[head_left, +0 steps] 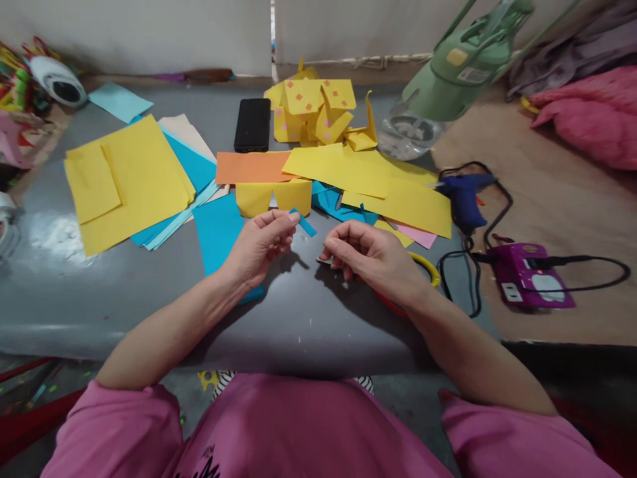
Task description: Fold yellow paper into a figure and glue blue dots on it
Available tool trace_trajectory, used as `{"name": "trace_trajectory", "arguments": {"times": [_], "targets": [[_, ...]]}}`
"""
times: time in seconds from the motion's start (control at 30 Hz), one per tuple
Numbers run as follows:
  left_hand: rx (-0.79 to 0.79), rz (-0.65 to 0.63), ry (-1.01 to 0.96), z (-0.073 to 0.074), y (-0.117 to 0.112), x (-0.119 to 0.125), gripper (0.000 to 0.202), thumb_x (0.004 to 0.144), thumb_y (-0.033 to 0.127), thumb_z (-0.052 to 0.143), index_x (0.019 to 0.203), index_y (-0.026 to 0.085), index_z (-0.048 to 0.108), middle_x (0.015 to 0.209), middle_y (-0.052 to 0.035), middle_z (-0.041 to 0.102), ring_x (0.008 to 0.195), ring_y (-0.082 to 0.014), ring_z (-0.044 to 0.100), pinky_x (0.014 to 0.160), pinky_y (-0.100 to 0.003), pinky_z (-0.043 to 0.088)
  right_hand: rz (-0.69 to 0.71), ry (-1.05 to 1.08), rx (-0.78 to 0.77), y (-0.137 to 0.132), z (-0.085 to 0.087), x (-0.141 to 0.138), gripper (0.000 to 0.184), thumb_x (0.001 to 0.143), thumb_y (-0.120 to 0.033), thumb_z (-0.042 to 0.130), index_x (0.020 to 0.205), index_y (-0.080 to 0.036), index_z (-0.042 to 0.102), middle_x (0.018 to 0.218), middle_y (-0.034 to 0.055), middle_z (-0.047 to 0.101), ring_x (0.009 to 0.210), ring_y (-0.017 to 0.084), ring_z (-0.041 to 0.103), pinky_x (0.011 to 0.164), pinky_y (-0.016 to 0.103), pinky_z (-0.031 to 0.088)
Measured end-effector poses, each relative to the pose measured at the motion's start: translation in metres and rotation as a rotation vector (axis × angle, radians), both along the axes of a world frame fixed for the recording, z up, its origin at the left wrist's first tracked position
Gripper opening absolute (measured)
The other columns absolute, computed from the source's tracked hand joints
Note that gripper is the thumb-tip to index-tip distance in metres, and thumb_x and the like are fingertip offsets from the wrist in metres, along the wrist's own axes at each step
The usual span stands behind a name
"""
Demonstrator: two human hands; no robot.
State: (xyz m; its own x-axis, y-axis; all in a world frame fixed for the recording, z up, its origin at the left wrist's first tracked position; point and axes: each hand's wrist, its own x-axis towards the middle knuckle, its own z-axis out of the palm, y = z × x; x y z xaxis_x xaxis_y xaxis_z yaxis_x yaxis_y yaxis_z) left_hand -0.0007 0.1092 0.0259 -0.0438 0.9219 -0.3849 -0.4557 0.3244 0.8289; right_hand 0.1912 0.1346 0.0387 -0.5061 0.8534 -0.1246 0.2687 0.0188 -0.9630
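My left hand [261,244] is closed in a pinch on a small blue paper strip [303,223], held just above the grey table [298,318]. My right hand [371,255] is curled round a pair of scissors [423,264]; a metal blade tip shows at its fingers and a yellow handle loop behind the palm. A blue paper sheet [219,229] lies under my left hand. Beyond both hands lies a folded yellow paper piece [273,196].
Yellow and blue sheets [124,179] lie at the left, more yellow sheets [378,182] and an orange one [251,167] in the middle. Behind are a black phone [253,124] and a dotted yellow paper model [318,109]. A blue glue gun [465,196], purple power strip [530,273] and cables sit right.
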Motion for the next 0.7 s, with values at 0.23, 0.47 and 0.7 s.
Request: {"name": "trace_trajectory", "arguments": {"times": [0.23, 0.47, 0.7], "targets": [[0.041, -0.076, 0.052, -0.0014, -0.0036, 0.0039, 0.035, 0.062, 0.041, 0.089, 0.066, 0.018, 0.062, 0.056, 0.0065, 0.051, 0.051, -0.0048, 0.043, 0.049, -0.021, 0.035, 0.013, 0.013, 0.003, -0.0010, -0.0046, -0.0028, 0.035, 0.088, -0.054, 0.069, 0.088, -0.019, 0.064, 0.076, 0.0026, 0.071, 0.058, 0.011, 0.059, 0.044, 0.021, 0.047], [0.088, -0.120, 0.096, -0.0018, -0.0056, 0.0038, 0.032, 0.068, 0.043, 0.086, 0.078, 0.018, 0.068, 0.066, 0.0043, 0.060, 0.055, -0.0054, 0.045, 0.053, -0.021, 0.036, 0.032, 0.031, -0.022, -0.0028, -0.0033, -0.0026, 0.032, 0.090, -0.050, 0.067, 0.084, -0.019, 0.062, 0.074, 0.0022, 0.071, 0.054, 0.009, 0.056, 0.046, 0.021, 0.045], [0.106, -0.190, 0.149, -0.0014, -0.0070, 0.0050, 0.036, 0.065, 0.041, 0.089, 0.072, 0.018, 0.062, 0.065, 0.0050, 0.057, 0.056, -0.0059, 0.044, 0.051, -0.022, 0.032, -0.002, 0.036, -0.013, -0.0032, -0.0039, -0.0040, 0.033, 0.089, -0.051, 0.068, 0.084, -0.019, 0.063, 0.074, 0.0021, 0.071, 0.058, 0.011, 0.059, 0.046, 0.021, 0.044]]}}
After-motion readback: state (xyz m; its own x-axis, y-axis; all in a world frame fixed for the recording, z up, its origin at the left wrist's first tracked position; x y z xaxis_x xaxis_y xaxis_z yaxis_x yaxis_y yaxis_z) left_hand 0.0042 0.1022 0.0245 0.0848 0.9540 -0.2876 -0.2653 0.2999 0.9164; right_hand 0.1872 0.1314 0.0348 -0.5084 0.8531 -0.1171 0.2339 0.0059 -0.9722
